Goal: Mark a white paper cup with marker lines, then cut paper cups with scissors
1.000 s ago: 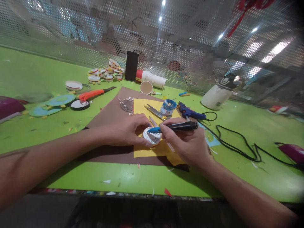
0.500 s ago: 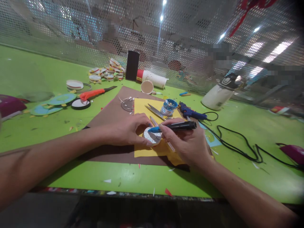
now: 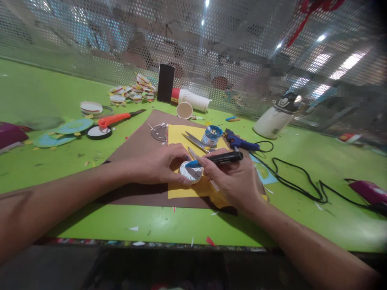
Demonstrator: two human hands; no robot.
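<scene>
A small white paper disc (image 3: pixel 196 175) with dark marks around its face lies over a yellow sheet (image 3: pixel 178 192). My left hand (image 3: pixel 166 165) grips its left edge, thumb at the near side and fingers at the far side. In my right hand (image 3: pixel 231 175) is a marker pen (image 3: pixel 222 158) with a black barrel and blue front end. Its tip meets the upper left of the disc, though whether it touches is hard to tell. Scissors (image 3: pixel 198 142) and a small blue-rimmed tub (image 3: pixel 212 136) are just beyond my hands.
Under the yellow sheet is brown card (image 3: pixel 133 197). Blue glue gun (image 3: pixel 242 141) and its black cord lie right, near a white spray bottle (image 3: pixel 269 123). Left are an orange-handled knife (image 3: pixel 115 119) and blue discs (image 3: pixel 57 140). Behind stand a phone (image 3: pixel 165 83) and stacked paper cups (image 3: pixel 193 100).
The whole view has shifted slightly, so everything sits a little further left. Both hands keep their grips; the pen's back end appears slightly higher relative to the disc.
</scene>
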